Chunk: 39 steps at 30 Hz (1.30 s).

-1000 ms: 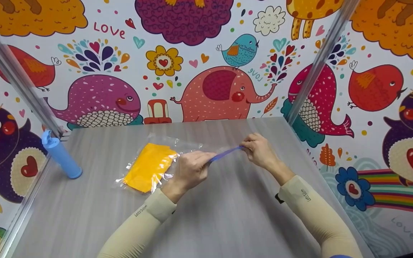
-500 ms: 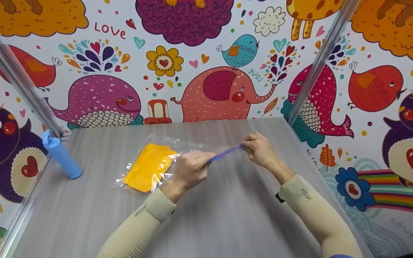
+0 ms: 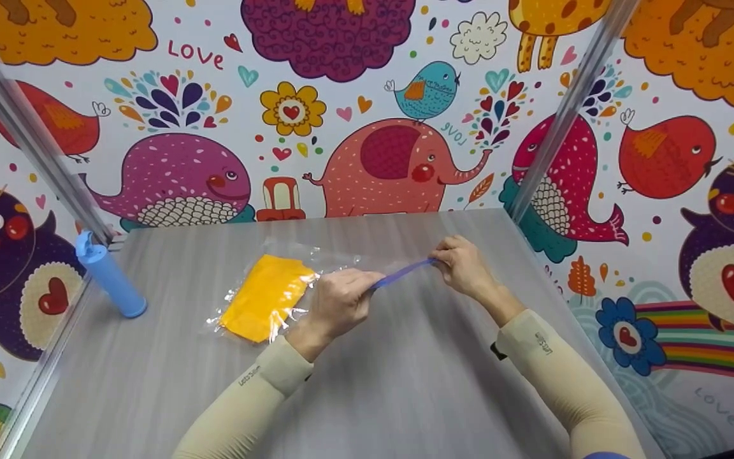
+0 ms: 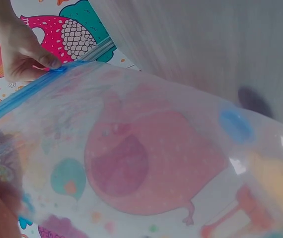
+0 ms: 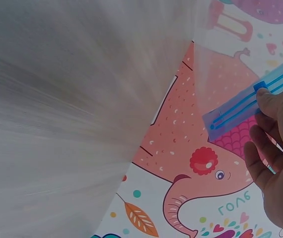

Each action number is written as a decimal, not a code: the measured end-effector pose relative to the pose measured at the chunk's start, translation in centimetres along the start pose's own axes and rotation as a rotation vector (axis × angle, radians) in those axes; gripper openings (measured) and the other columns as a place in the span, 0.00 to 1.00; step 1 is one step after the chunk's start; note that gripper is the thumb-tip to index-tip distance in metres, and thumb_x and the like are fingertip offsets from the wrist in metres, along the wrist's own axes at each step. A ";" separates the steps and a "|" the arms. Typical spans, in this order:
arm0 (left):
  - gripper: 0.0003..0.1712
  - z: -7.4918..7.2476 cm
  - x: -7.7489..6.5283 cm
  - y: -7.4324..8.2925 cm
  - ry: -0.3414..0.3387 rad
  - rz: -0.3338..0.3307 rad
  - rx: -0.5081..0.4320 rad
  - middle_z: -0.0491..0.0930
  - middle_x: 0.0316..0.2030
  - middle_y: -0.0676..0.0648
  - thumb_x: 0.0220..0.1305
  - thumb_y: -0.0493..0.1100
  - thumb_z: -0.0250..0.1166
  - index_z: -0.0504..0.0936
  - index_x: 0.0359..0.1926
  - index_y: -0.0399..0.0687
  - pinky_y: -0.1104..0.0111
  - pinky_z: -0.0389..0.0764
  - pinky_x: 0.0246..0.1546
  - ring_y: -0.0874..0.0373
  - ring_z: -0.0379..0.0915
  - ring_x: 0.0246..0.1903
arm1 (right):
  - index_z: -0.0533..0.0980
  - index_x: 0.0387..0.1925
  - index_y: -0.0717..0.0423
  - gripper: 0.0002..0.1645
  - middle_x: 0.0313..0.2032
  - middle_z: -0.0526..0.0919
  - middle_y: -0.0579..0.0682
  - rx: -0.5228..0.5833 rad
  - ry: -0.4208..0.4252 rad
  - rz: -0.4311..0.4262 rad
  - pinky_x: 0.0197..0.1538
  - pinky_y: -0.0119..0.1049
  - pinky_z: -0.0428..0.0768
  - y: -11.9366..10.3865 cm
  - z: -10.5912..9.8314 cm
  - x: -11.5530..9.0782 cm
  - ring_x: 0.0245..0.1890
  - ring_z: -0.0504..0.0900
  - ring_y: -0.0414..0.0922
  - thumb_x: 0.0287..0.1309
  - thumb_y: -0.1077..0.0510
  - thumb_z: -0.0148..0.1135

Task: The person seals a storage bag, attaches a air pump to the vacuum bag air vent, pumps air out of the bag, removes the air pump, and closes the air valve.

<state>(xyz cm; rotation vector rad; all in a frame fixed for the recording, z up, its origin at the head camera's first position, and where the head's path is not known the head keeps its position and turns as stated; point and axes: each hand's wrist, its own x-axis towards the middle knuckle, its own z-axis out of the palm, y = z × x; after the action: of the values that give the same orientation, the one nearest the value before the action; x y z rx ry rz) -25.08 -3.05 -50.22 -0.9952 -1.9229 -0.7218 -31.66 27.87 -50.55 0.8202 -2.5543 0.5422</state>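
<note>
Fingers pinch on both hands. Far left stands a blue bottle (image 3: pixel 113 279); left of centre spreads a clear bag (image 3: pixel 332 256), its yellow contents (image 3: pixel 266 298) slanting lower left to upper right. At centre, the left hand (image 3: pixel 341 298) pinches the bag's blue zip strip (image 3: pixel 404 273), which slants up rightward to the pinching right hand (image 3: pixel 466 271), thumb at the slider (image 5: pixel 259 86).

Free room: tabletop (image 3: pixel 399 389) is lying open between the two sleeves (image 3: pixel 239 401); a lane is running between blue bottle (image 3: pixel 115 284) and clear bag (image 4: pixel 156 114).
Obstacles: bottle, standing near the left edge; bag with yellow contents (image 3: pixel 265 299), covering mid-table; blue zip strip (image 3: pixel 403 274), spanning left hand (image 3: pixel 341 296) to right hand (image 3: pixel 462 264); printed wall (image 3: pixel 367 83), closing the rear.
</note>
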 end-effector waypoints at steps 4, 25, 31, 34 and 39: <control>0.08 0.0 -0.1 0.0 -0.004 -0.005 -0.006 0.97 0.36 0.49 0.64 0.33 0.81 0.97 0.43 0.45 0.69 0.94 0.37 0.56 0.95 0.31 | 0.94 0.45 0.60 0.07 0.42 0.93 0.57 -0.005 -0.014 0.017 0.53 0.52 0.92 0.1 0.0 0.0 0.47 0.87 0.56 0.66 0.65 0.78; 0.08 -0.2 0.1 0.2 -0.006 -0.006 -0.005 0.97 0.36 0.51 0.64 0.33 0.80 0.97 0.43 0.46 0.69 0.94 0.40 0.57 0.95 0.33 | 0.94 0.43 0.59 0.08 0.40 0.92 0.57 -0.057 0.036 -0.022 0.49 0.51 0.92 0.8 0.3 -0.2 0.44 0.87 0.55 0.62 0.67 0.81; 0.10 -0.2 0.1 0.2 -0.012 -0.010 -0.012 0.97 0.37 0.50 0.62 0.32 0.82 0.97 0.44 0.45 0.69 0.94 0.40 0.56 0.95 0.33 | 0.94 0.41 0.60 0.06 0.38 0.92 0.57 -0.085 0.058 -0.060 0.48 0.51 0.92 1.1 0.3 -0.3 0.42 0.87 0.56 0.62 0.68 0.80; 0.10 -0.3 0.1 0.2 -0.019 -0.010 -0.013 0.97 0.37 0.50 0.62 0.33 0.82 0.97 0.44 0.45 0.69 0.94 0.40 0.56 0.95 0.33 | 0.94 0.42 0.61 0.06 0.38 0.92 0.57 -0.085 0.049 -0.047 0.48 0.52 0.92 1.1 0.3 -0.4 0.42 0.87 0.55 0.63 0.67 0.80; 0.07 -0.5 0.3 0.3 -0.043 -0.019 -0.015 0.97 0.38 0.50 0.66 0.35 0.80 0.97 0.45 0.46 0.69 0.94 0.42 0.57 0.96 0.34 | 0.94 0.43 0.61 0.06 0.40 0.92 0.57 -0.058 0.019 -0.012 0.50 0.52 0.92 1.2 0.2 -0.4 0.44 0.87 0.56 0.65 0.66 0.79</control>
<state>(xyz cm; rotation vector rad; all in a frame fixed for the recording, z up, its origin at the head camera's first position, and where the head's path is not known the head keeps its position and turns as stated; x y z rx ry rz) -24.68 -3.17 -49.71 -1.0098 -1.9693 -0.7318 -32.15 28.84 -51.14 0.8056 -2.5339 0.4676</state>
